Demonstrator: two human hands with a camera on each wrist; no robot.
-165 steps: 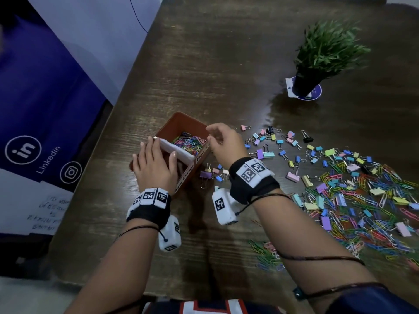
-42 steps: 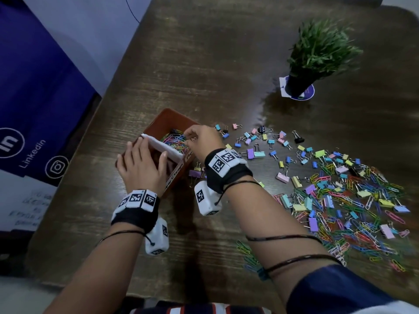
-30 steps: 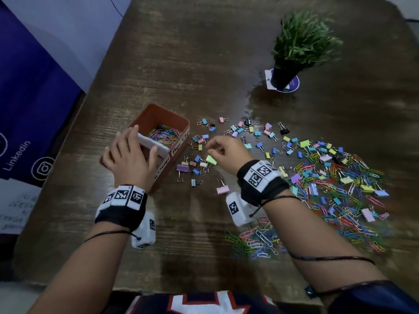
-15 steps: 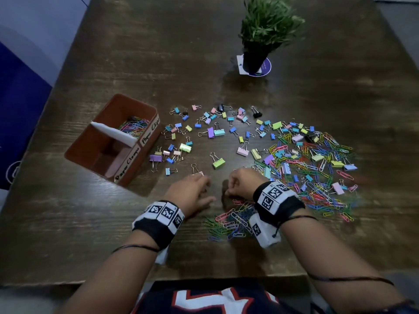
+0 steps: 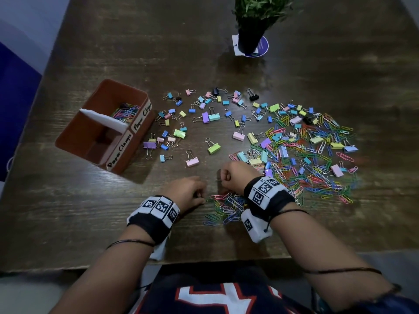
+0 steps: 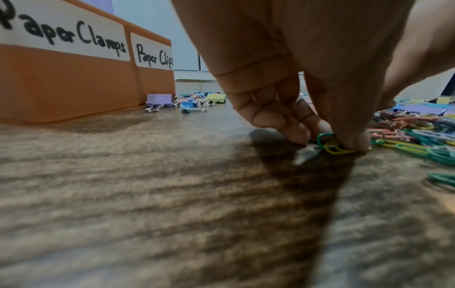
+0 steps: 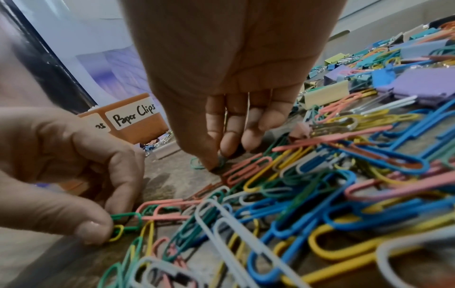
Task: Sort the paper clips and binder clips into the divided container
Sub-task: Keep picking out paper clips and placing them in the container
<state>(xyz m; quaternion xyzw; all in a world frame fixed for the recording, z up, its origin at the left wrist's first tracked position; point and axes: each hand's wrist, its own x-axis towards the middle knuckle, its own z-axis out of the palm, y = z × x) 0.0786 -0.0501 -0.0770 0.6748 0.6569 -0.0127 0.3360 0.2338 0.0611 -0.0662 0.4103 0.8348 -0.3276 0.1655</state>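
Pinching at the small pile [image 5: 226, 208] of paper clips near the counter's [image 5: 113, 53] near edge, I am working both hands low over the wood. My left hand [image 5: 187, 192] is pinching a green clip [image 6: 323, 137] and a yellow clip [image 6: 335, 149] between thumb and fingertips [image 6: 294, 134] at the pile's left side, the clips touching the counter. My right hand [image 5: 237, 175] is curling its fingers [image 7: 230, 140] down at the pile's far side, thumb and forefinger closing on another green clip [image 7: 209, 164] that is lying flat on the wood. The big heap [image 5: 306, 152] of mixed paper clips and binder clips is spreading toward the right edge, and loose binder clips [image 5: 199, 123] are lying across the middle. The box [image 5: 74, 137] is sitting toward the left edge, its labels reading "Paper Clamps" and "Paper Clips"; a white divider [image 5: 104, 117] is splitting it, with paper clips [image 5: 127, 111] lying in the far compartment. A potted plant [image 5: 258, 17] is standing by the far edge.
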